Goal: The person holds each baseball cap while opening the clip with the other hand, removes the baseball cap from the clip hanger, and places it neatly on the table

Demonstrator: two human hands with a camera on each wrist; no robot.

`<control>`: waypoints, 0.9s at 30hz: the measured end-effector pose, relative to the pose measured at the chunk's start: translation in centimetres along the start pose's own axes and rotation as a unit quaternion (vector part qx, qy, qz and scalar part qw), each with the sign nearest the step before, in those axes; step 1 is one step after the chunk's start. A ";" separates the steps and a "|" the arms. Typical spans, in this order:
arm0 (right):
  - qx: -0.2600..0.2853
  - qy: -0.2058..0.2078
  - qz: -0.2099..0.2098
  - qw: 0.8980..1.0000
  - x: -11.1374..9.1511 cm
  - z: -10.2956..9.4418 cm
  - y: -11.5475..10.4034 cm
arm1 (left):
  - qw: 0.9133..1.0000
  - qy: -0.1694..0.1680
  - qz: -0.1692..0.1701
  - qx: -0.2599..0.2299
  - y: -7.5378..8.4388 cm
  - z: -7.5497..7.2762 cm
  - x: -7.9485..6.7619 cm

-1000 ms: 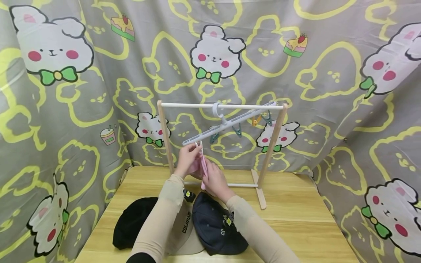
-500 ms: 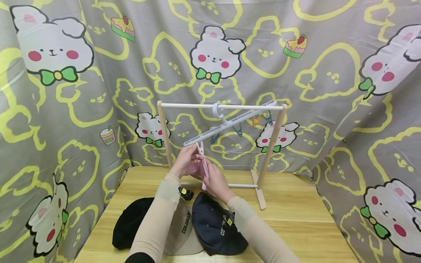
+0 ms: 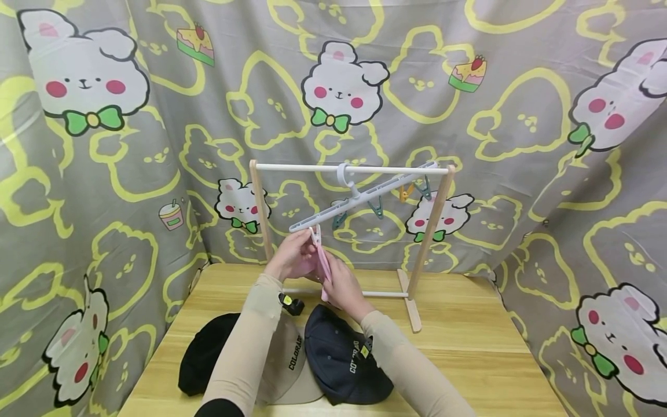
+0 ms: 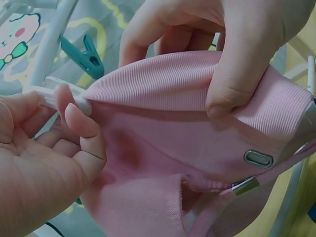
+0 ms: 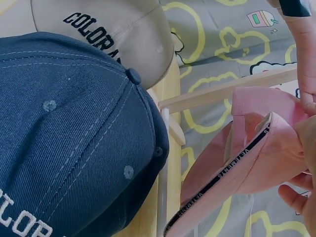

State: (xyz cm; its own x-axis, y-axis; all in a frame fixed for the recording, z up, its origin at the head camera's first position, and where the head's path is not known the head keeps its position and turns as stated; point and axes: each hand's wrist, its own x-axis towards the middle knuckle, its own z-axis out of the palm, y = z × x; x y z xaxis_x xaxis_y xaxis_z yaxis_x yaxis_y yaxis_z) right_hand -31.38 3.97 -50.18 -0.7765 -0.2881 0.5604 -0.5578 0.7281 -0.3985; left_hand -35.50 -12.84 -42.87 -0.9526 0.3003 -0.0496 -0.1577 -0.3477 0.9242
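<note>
A pink cap [image 4: 158, 84] with a metal-buckled strap hangs between both hands below the hanger's low left end. My right hand [image 3: 344, 286] grips its edge, thumb on the near side and fingers behind. My left hand [image 4: 47, 163] pinches a white clothespin [image 4: 64, 96] at the cap's corner. Whether the clothespin's jaws bite the fabric, I cannot tell. In the head view the grey-white hanger [image 3: 365, 195] hangs tilted from the rack's top bar [image 3: 297, 168], its right end higher. The right wrist view shows the cap's inner band [image 5: 222, 173] with dark lettered tape.
A black cap [image 3: 205, 353], a beige cap [image 3: 289, 376] and a navy cap [image 3: 333, 359] sit on the wooden table [image 3: 469, 347] under the forearms. Teal clothespins [image 3: 376, 207] and an orange one [image 3: 405, 191] hang from the hanger. Patterned curtain surrounds the table.
My left wrist has shifted slightly left and down, and more of the white clothespin shows. My right hand keeps hold of the pink cap almost in place.
</note>
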 end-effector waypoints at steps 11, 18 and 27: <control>0.003 0.009 -0.020 1.000 0.0 -0.1 -0.3 | 0.998 0.002 -0.045 -0.048 0.1 0.0 0.0; -0.002 0.016 -0.030 0.999 0.0 -0.2 -0.5 | 0.997 0.004 -0.049 -0.062 0.1 0.1 0.0; -0.041 0.030 -0.056 0.997 0.1 -0.6 -0.3 | 0.999 0.021 -0.007 -0.024 0.1 0.1 0.1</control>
State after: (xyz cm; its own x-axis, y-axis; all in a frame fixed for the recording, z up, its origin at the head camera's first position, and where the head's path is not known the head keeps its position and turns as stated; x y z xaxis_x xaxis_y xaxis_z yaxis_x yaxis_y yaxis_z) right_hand -31.09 4.10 -49.61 -0.6902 -0.3339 0.6420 -0.6123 0.7423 -0.2722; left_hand -35.57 -12.71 -42.74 -0.9602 0.2680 -0.0792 -0.1825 -0.3867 0.9040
